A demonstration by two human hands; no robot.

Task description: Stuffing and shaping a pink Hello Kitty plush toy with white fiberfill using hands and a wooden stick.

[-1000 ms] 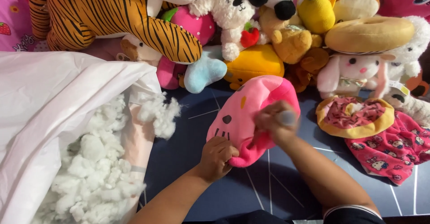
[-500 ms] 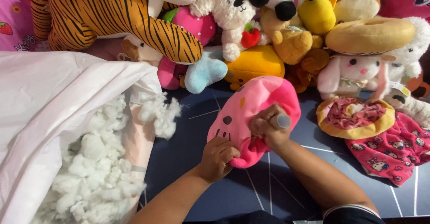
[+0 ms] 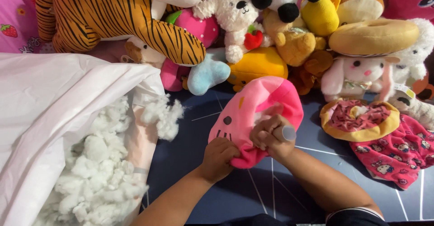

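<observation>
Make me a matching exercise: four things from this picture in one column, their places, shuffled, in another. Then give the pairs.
Things:
1. pink plush cover
2. white stuffing
3. tiger toy
4. round doughnut-like cushion

Places:
A. top left, on the toy pile
B. between left hand and right hand
C. right side, beside the patterned pink cloth
D. spilling from the white bag

Pairs: 1-B, 2-D, 3-A, 4-C
</observation>
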